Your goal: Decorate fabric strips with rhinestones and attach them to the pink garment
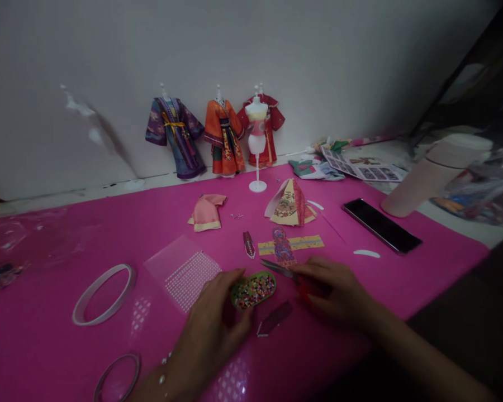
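My left hand [213,310] grips the left end of a small green oval dish [255,289] of many-coloured beads between thumb and fingers. In my right hand [337,287] is a pair of scissors [279,269], its red handle in my fingers and its blades pointing left, just above the dish. Below the dish lies a dark pointed fabric strip [274,317] edged with tiny beads at its tip. A similar beaded piece [248,245] rests farther back, beside a patterned strip [282,245] crossing a yellow band [312,242]. Left of my hand is a sheet of small gems [194,281].
On the pink mat lie a pink doll top [207,213], a doll skirt [290,205], tape rolls [79,304] and a phone [381,224]. A doll stand [257,156] is behind them, with dressed forms [178,137] along the wall. A pale bottle [431,176] stands right.
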Demonstrator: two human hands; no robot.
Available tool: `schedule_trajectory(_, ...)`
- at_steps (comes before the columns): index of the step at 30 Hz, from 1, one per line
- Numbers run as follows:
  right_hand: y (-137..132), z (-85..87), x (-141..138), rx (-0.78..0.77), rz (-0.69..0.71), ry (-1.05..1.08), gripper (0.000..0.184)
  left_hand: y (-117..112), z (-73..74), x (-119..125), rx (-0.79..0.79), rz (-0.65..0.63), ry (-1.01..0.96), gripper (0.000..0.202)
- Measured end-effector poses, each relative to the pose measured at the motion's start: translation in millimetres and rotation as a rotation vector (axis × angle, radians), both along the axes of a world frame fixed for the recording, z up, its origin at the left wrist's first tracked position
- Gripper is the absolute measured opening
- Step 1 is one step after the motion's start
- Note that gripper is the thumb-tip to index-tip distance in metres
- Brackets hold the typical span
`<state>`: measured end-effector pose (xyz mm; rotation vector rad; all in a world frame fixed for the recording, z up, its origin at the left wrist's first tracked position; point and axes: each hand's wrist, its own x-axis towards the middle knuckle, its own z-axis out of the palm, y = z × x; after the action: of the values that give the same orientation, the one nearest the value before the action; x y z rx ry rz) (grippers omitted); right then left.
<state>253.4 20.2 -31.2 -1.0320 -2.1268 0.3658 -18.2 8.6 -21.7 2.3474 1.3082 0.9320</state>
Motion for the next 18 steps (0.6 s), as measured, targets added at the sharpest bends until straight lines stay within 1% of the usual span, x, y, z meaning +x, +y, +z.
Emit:
schedule_trajectory(8,0.2,-0.6,0.8,-0.03,0.017,0.004,0.041,1.7,1.1,0.8,0.006,0.062,-0.012,0.043)
schedule_trajectory(14,-0.1,1.5,-1.2,-0.045,0.01,-0.002,0.041,-0.3,-1.1,0.6,-0.031,0.069,-0.011,0.04)
schedule_trajectory(18,0.2,3.6,-1.7,-0.044,0.012,-0.014,0.039,-1.0,-0.1,1.5,-0.057,0.069,-0.02,0.039)
